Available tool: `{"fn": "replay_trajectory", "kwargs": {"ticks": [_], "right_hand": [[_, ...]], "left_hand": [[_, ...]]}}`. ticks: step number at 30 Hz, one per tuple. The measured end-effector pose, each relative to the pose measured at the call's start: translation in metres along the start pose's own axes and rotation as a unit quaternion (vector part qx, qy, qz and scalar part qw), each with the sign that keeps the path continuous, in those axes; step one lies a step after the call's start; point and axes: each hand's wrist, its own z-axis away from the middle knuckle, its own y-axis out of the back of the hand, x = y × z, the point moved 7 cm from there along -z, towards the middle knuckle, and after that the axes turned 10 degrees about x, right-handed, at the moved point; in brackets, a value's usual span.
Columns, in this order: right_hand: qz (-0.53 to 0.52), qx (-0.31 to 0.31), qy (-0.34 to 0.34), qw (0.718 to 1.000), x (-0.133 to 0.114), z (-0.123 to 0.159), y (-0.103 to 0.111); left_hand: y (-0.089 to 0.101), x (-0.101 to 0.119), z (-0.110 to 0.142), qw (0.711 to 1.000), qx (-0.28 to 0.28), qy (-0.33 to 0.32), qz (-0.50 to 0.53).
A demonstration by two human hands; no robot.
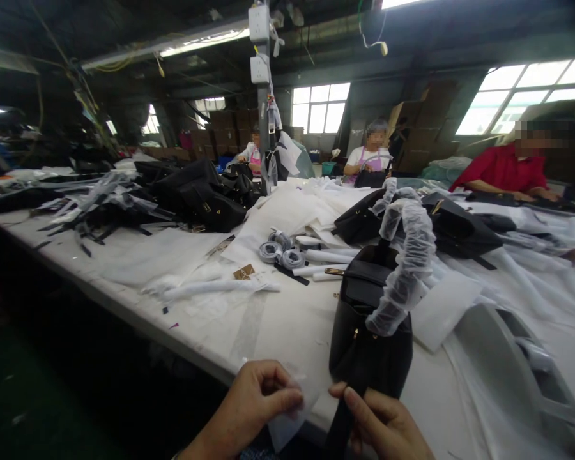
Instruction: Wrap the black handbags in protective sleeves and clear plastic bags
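Observation:
A black handbag [364, 332] stands upright on the white table [278, 326] right in front of me, its handle [407, 255] wrapped in crinkled clear plastic. My left hand [253, 402] is closed in a pinch on a thin translucent sheet of wrapping [287, 415] at the table's near edge. My right hand [383, 425] is closed on a black strap [340, 421] that hangs down from the bag's base. The two hands are close together, just below the bag.
White foam sheets [443, 306], rolled white wraps [215, 289], grey coiled rolls [282, 249] and more black bags [196, 191] cover the table. A grey tape dispenser [522, 364] lies at the right. Three people sit working at the far side. A pole with sockets [260, 96] rises mid-table.

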Motion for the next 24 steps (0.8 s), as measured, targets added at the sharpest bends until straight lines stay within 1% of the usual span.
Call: {"fn": "replay_trajectory", "kwargs": {"ticks": [3, 5, 8, 11, 15, 18, 24], "right_hand": [[-0.051, 0.04, 0.006, 0.998, 0.002, 0.001, 0.002], [-0.07, 0.068, 0.019, 0.995, 0.004, 0.001, 0.002], [-0.071, 0.122, 0.05, 0.989, 0.005, 0.001, 0.002], [-0.057, 0.167, 0.071, 0.982, 0.005, 0.001, 0.003], [-0.001, 0.165, 0.088, 0.982, 0.002, 0.001, 0.0], [0.039, 0.162, 0.102, 0.981, -0.003, 0.001, 0.0], [0.057, 0.159, 0.109, 0.98, -0.003, 0.001, 0.0]], "left_hand": [[0.008, -0.008, 0.006, 1.0, 0.019, 0.017, 0.005], [0.011, -0.013, 0.011, 1.0, 0.026, 0.013, 0.009], [0.013, -0.019, 0.017, 0.999, 0.026, -0.005, 0.02], [0.013, -0.027, 0.02, 0.999, 0.019, -0.006, 0.036], [0.011, -0.031, 0.021, 0.999, 0.014, -0.009, 0.031], [0.01, -0.03, 0.021, 0.999, 0.025, -0.009, 0.017], [0.008, -0.022, 0.024, 0.998, 0.045, -0.022, -0.028]]}}
